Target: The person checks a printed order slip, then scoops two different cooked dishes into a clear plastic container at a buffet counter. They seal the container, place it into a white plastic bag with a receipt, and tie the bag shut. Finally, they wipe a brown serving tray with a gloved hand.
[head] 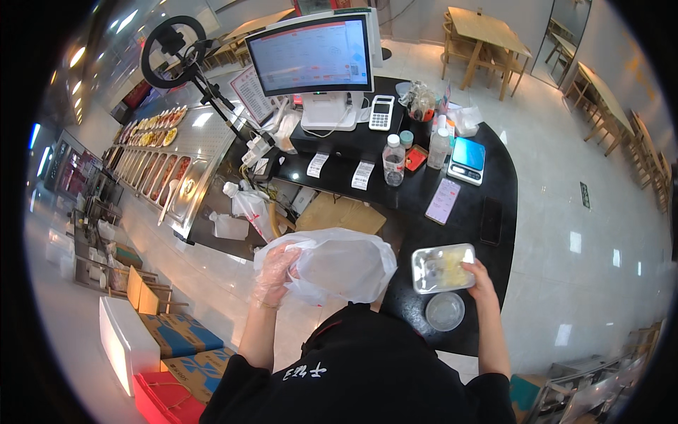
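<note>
My left hand (276,270), in a clear disposable glove, grips the rim of a translucent white plastic bag (344,265) spread wide in front of my body. In my right hand (481,280) is a rectangular foil-coloured food tray (426,271) holding pale yellow food (452,265), its exact kind unclear. My thumb lies over the tray's right edge, and I see no glove on this hand. Just below the tray, a round clear plastic tub (445,311) rests on the black counter (405,307).
Two phones (443,201) (491,220), a digital scale (466,161), plastic bottles (393,160) and printed slips (363,175) lie ahead. Behind them stand a payment terminal (381,112) and a monitor (312,55). Leftward are food pans (159,177) and cardboard boxes (185,334).
</note>
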Demonstrator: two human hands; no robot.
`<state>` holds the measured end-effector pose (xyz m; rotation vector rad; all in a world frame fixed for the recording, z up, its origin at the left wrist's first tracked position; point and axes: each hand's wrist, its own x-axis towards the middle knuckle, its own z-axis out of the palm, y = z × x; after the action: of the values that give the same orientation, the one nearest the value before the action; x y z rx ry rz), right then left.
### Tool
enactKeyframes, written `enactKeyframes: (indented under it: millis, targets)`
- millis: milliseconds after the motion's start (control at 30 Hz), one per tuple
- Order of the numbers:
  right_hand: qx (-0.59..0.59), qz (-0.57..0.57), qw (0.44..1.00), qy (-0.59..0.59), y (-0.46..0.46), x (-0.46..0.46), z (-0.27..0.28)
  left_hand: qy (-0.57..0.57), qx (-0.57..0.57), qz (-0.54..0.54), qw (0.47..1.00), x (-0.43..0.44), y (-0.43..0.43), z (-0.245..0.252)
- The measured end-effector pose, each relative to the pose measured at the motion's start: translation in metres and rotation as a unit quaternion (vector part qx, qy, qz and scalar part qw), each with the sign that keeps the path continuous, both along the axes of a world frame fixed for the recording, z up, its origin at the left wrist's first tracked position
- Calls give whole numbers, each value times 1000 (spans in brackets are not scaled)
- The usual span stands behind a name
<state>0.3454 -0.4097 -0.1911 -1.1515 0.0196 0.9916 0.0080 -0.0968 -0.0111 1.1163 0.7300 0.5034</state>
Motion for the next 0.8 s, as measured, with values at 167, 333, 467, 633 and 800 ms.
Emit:
enactKeyframes:
  millis: [167,333,467,633,800]
  targets:
    - [94,-45,994,-44,-21,-12,76,5,-38,-38,999,42,-16,4]
    - [84,-69,987,-116,-2,-44,136,-19,-75,-98,992,102,-55,20]
    - [64,-89,987,-119,23,-67,141,16,23,-190,981,135,-90,37]
    - [76,-83,991,-69,37,-74,113,68,-13,-393,917,164,-149,40]
    - [63,-122,985,-104,27,-70,104,6,-84,-401,912,157,-135,51]
